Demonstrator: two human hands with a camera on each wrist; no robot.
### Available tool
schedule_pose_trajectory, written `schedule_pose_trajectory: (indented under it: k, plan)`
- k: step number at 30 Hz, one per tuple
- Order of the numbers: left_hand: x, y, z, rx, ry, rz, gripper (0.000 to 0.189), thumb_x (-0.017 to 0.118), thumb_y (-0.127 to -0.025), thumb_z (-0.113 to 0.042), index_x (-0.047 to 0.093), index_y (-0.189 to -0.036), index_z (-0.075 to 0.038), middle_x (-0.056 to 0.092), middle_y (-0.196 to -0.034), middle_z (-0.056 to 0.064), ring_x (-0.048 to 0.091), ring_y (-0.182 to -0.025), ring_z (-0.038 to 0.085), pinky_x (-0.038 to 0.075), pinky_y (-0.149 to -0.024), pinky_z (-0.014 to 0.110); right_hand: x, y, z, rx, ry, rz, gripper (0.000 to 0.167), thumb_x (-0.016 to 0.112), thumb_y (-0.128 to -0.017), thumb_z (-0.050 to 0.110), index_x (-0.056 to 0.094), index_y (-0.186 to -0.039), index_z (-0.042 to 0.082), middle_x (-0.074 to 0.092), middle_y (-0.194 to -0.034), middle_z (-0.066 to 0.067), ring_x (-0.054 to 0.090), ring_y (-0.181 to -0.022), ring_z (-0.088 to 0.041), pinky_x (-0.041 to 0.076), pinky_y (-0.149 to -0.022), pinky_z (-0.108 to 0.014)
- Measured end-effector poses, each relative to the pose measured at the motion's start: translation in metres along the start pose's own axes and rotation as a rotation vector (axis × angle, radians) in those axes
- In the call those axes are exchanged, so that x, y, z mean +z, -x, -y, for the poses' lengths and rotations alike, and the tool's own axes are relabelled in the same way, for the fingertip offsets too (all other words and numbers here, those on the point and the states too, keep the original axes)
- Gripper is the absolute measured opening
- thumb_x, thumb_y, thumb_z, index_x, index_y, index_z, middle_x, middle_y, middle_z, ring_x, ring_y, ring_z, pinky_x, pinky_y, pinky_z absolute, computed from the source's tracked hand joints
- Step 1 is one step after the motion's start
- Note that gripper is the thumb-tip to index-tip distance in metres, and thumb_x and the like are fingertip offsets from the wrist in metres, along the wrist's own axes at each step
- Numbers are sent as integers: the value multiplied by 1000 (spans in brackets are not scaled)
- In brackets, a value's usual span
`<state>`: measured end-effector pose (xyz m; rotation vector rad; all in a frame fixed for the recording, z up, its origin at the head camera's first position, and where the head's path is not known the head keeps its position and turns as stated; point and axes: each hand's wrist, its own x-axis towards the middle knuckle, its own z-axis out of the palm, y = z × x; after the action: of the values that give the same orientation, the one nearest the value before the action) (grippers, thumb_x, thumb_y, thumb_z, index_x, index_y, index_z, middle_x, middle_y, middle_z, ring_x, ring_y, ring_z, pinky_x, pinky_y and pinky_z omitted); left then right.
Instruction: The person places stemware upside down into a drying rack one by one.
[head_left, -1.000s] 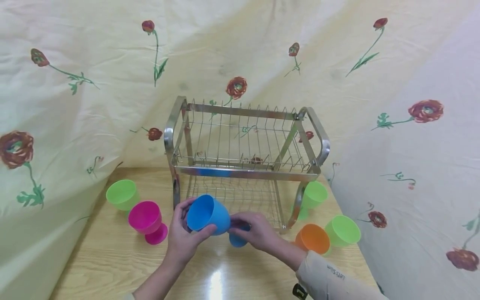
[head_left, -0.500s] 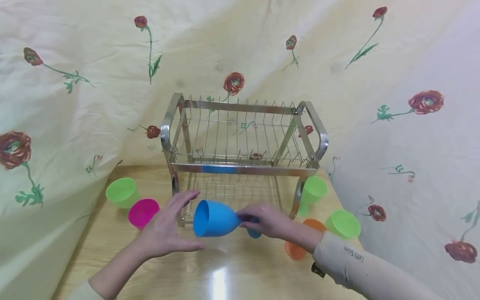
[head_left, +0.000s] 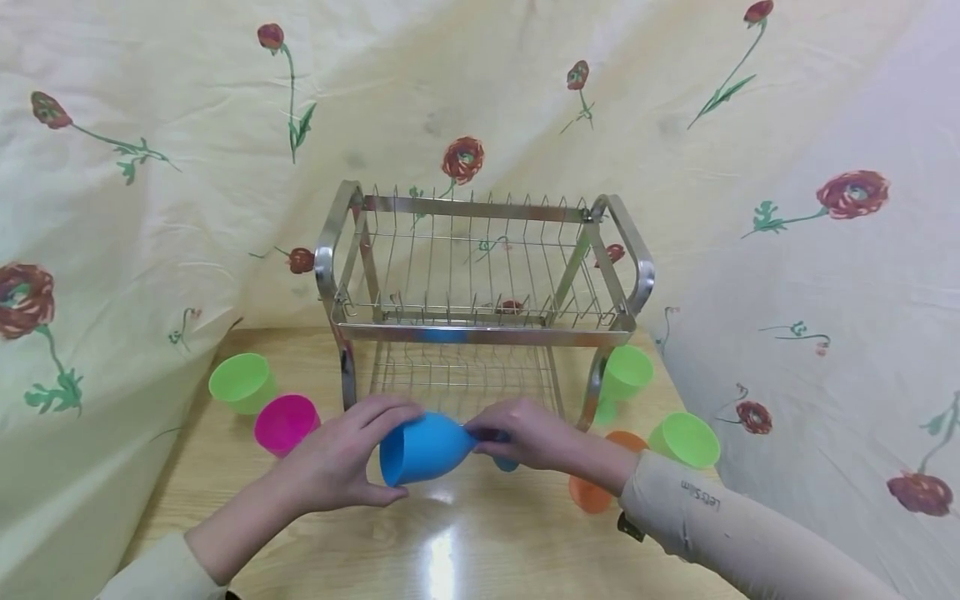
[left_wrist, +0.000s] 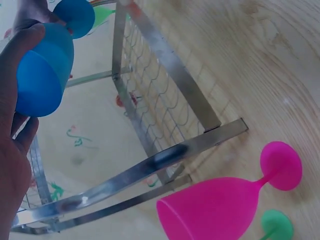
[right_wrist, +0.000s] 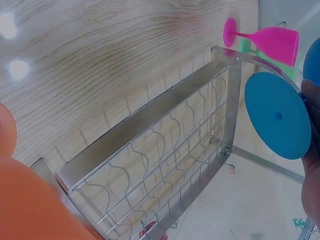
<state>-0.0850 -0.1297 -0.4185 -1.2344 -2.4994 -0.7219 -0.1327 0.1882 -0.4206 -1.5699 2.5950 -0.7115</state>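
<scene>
A blue plastic goblet (head_left: pixel 429 448) is held on its side above the table, its mouth turned to the left. My left hand (head_left: pixel 337 458) grips the bowl near the rim, with fingers over the top and thumb below. My right hand (head_left: pixel 528 435) pinches the stem; its round foot (right_wrist: pixel 277 116) shows in the right wrist view. Left of the hands stands a pink goblet (head_left: pixel 285 423), its stem hidden by my left arm. An orange goblet (head_left: pixel 591 493) is partly covered by my right forearm.
Behind the hands stands a two-tier metal dish rack (head_left: pixel 483 336). A green goblet (head_left: pixel 242 383) is at the far left. Two more stand on the right: one green goblet (head_left: pixel 627 372) beside the rack, another green goblet (head_left: pixel 686 440) nearer. Flowered cloth (head_left: pixel 525 108) surrounds the wooden table (head_left: pixel 360 558).
The blue goblet has tipped onto its side and moved slightly right. My left hand let go of the bowl, spread wide, then came back around it. The right hand kept the stem.
</scene>
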Motion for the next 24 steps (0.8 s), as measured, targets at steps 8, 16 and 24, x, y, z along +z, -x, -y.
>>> schedule_pose_trajectory:
  k: [8,16,24]
  plan:
    - [12,8,5,11,18,-14,98,105,-62,-44,57,-141,-12,61,-139,6,65,-124,29,66,-92,46,3,1,1,19,-6,44,27,85,-93,13,80,-119,6,81,-108,-4,77,-96,-11,62,-88,-20]
    - [27,18,7,2,18,-40,100,107,-59,-40,57,-141,-11,62,-137,7,65,-122,29,67,-90,46,4,0,1,28,-20,114,26,83,-95,14,80,-118,5,81,-106,-4,75,-91,-6,60,-85,-15]
    - [45,25,5,-37,80,-158,99,109,-54,-30,60,-137,-9,63,-133,7,64,-119,28,67,-89,47,-12,5,21,115,12,33,42,85,-94,24,75,-131,6,78,-123,-6,75,-110,-18,63,-95,-33]
